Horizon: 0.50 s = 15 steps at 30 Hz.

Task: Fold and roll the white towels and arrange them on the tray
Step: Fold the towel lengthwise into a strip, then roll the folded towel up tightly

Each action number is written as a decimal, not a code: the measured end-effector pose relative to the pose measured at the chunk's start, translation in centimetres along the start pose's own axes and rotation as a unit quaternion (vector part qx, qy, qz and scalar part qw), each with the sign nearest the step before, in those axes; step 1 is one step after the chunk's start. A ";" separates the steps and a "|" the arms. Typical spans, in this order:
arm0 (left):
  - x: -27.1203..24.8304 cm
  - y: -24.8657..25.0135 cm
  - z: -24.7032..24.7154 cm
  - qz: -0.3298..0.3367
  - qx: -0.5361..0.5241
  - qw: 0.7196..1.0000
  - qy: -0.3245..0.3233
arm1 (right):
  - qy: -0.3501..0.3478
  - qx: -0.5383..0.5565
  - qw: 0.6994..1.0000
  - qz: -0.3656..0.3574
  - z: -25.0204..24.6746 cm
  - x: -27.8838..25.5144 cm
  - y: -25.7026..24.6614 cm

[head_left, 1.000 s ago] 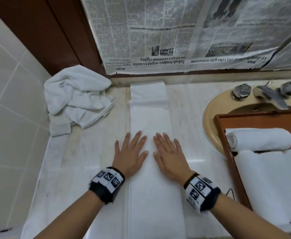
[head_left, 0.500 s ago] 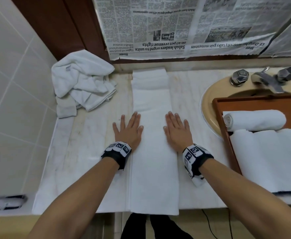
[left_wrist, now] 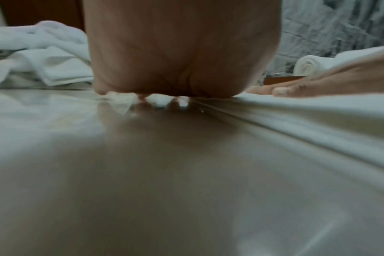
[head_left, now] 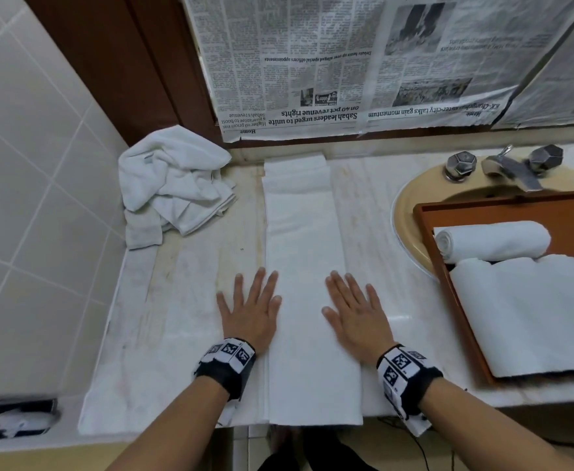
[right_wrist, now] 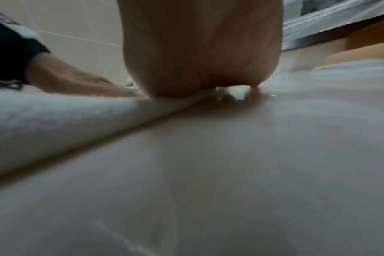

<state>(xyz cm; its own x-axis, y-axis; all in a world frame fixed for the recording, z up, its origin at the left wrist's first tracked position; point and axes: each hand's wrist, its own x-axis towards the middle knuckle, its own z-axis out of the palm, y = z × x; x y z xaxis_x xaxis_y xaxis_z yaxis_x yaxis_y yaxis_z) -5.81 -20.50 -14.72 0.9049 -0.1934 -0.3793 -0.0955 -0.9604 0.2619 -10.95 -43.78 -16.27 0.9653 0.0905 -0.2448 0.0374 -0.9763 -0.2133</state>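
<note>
The folded towel [head_left: 307,283] is lying as a long strip on the counter [head_left: 190,300], running from the near edge toward the wall. The left hand [head_left: 250,314] and right hand [head_left: 355,314] are pressing flat, fingers straight, along its two long edges, gripping nothing.

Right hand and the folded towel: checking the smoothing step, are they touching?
Touching. In the head view the right hand lies flat across the folded towel's right edge; the right wrist view shows the palm pressed onto it.

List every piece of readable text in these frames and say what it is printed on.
All on the upside-down newspaper above the counter:
"Sabah leaders urged to unite on 40 pct revenue rights"
"talks gain momentum"
"Home"
Its body text and smaller headlines are too small to read.
The wristbands show square black-and-white marker patterns, no words.
</note>
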 end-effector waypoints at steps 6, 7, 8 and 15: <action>-1.3 -1.1 -0.6 -0.054 -0.061 0.997 0.007 | 0.044 0.108 0.990 0.080 -0.8 -1.7 -0.9; -2.2 -1.0 -0.4 -0.048 -0.073 0.996 0.009 | 0.047 0.103 0.991 0.072 -0.6 -2.4 -1.6; -3.1 -0.9 -0.2 -0.028 -0.072 0.997 0.008 | 0.048 0.085 0.994 0.055 -0.3 -3.1 -2.5; -4.9 0.1 2.0 0.060 0.012 0.998 -0.010 | 0.024 0.016 1.000 0.001 2.4 -3.3 -6.8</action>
<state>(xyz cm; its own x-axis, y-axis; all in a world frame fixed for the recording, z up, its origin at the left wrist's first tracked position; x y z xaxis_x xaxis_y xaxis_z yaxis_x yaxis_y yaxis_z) -11.06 -20.04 -14.62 0.8775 -0.3117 -0.3644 -0.2130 -0.9342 0.2862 -15.02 -36.99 -16.29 0.9766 0.0782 -0.2002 0.0277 -0.9695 -0.2435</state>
